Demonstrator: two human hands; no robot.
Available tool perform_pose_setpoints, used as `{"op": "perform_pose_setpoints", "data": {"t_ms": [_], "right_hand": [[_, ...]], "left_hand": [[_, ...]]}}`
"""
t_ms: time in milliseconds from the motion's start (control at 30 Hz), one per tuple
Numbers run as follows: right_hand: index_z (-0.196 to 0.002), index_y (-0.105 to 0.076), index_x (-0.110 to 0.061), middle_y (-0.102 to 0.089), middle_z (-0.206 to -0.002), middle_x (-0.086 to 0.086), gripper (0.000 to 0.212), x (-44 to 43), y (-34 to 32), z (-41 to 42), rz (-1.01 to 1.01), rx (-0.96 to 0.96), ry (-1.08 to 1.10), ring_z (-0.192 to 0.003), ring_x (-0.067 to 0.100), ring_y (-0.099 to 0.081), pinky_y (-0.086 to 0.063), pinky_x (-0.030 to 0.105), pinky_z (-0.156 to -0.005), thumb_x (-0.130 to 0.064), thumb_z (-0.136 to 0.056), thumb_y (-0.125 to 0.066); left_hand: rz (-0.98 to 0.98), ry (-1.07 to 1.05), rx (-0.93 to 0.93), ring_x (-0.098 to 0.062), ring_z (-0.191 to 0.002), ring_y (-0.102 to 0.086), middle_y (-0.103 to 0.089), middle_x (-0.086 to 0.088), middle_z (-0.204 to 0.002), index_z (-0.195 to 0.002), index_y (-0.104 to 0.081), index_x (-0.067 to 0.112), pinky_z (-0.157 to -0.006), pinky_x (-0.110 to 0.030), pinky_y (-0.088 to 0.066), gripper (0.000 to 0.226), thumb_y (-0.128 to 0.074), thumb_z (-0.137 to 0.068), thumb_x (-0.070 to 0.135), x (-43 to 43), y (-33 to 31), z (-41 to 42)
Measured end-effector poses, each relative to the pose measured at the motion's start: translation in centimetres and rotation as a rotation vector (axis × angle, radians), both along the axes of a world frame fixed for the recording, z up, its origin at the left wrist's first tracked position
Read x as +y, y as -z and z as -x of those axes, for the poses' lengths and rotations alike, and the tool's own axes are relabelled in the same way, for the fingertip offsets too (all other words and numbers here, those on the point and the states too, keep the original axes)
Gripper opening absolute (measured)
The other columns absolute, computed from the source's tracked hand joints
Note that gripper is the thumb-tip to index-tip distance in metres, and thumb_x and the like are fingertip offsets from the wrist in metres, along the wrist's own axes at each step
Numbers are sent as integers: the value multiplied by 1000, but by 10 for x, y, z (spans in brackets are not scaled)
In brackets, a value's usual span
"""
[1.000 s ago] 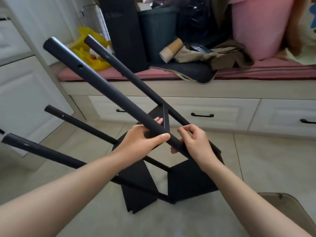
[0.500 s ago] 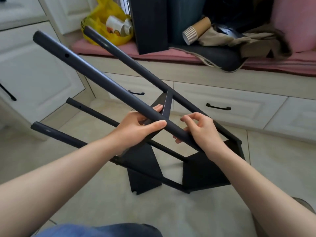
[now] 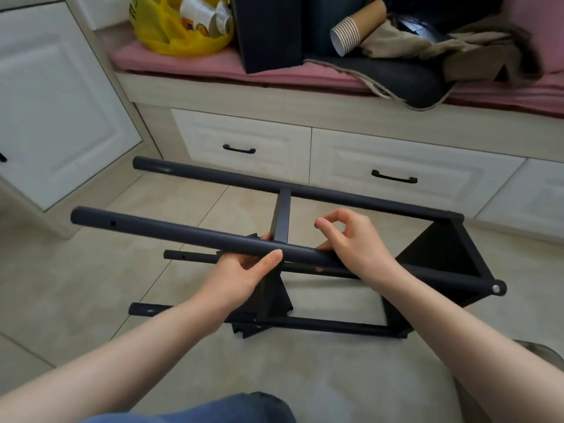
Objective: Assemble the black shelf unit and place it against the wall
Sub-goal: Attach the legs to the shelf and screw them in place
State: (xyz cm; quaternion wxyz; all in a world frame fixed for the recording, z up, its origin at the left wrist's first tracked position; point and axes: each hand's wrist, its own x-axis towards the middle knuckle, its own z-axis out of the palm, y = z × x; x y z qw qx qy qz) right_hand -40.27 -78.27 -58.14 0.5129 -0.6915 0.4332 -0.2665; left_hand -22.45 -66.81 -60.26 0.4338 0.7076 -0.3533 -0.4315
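On my feed, the left hand [image 3: 244, 279] has its grip clamped on the near upper pole [image 3: 171, 232], thumb laid over the top and fingers tucked underneath. The right hand [image 3: 360, 248] sits just beside it on the same pole. Its lower fingers curl round behind the pole, while index and thumb are raised and bent toward each other in a loose ring. I read the pole as one of four on the black shelf unit [image 3: 442, 254], which lies on its side on the tiled floor [image 3: 76, 285]. One dark panel stands mid-frame and another at the right end. A pale screw head [image 3: 497, 289] caps the pole's right tip. White drawers [image 3: 244, 141] run close behind.
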Motion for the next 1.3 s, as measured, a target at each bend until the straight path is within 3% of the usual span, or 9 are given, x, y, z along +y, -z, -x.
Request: {"op": "perform_pose_setpoints", "data": {"t_ms": [167, 533, 700, 800, 933, 1033, 1167, 1233, 1300], "right_hand": [[-96, -58, -23, -69, -55, -8, 4, 2, 18, -4, 5, 32, -8, -59, 8, -72, -48, 12, -52, -27, -99, -58], [-94, -57, -27, -70, -56, -11, 6, 5, 27, -4, 19, 56, -49, -63, 0, -70, -41, 6, -51, -29, -100, -56], [-94, -56, -31, -72, -63, -10, 6, 15, 31, -4, 19, 76, -75, -67, 0, -71, -46, 8, -54, -33, -100, -56], [-94, -57, -31, -73, -65, -9, 7, 23, 35, 0, 42, 108, -83, -69, 1, -70, -53, 22, -63, -35, -99, -55], [-91, -57, -32, -70, -65, -20, 8, 33, 38, 5, 57, 118, -101, -72, -3, -70, -52, 27, -65, -33, -99, -55], [-91, -57, -32, -70, -67, -23, 9, 37, 37, 8, 55, 110, -105, -72, -5, -70, -47, 19, -60, -32, -99, -56], [-89, -58, -31, -70, -68, -22, 9, 42, 36, 12, 36, 93, -114, -73, -4, -71, -48, 16, -59, -31, -99, -57], [-92, -60, -29, -72, -69, -13, 7, 46, 36, 15, 38, 115, -125, -74, -2, -71, -57, 27, -68, -30, -98, -58], [-94, -61, -26, -73, -75, -4, 6, 52, 37, 19, 37, 124, -151, -76, 3, -72, -60, 36, -76, -29, -98, -59]], "left_hand": [[-58, -58, 112, -7, -108, -68, -77, 15, -101, -113, -72, 26, -105, -36, -52, 76, -71, -51, 71, 13, 17, 4], [-144, -37, 58, -5, -109, -66, -76, 23, -91, -91, -71, 31, -104, -32, -49, 21, -68, -85, 50, 19, 27, 1], [-188, 51, -46, -2, -94, -70, -75, 15, -89, -95, -77, 13, -96, -27, -53, 57, -58, -79, 65, 28, 26, 1], [-229, 162, -343, -18, -76, -69, -73, -5, -76, -82, -73, -4, -91, -45, -56, 72, -54, -90, 65, 34, 24, -7], [-274, 282, -862, -8, -62, -67, -70, 7, -57, -60, -73, 18, -71, -32, -57, 69, -48, -87, 76, 39, 5, -12], [-259, 340, -1176, -10, -52, -60, -56, 6, -44, -47, -55, 16, -54, -27, -47, 76, -41, -82, 83, 39, -11, -11], [341, 487, -1490, -23, -48, -52, -50, 2, -51, -58, -40, 21, -40, -29, -39, 55, -70, -83, 60, 39, -14, -20], [500, 559, -1552, -25, -69, -59, -62, -2, -76, -76, -61, 15, -53, -34, -49, 47, -61, -85, 61, 34, -11, -28], [423, 667, -1567, -32, -106, -62, -67, -8, -115, -113, -69, 12, -83, -43, -55, 66, -52, -85, 69, 30, -9, -34]]}}
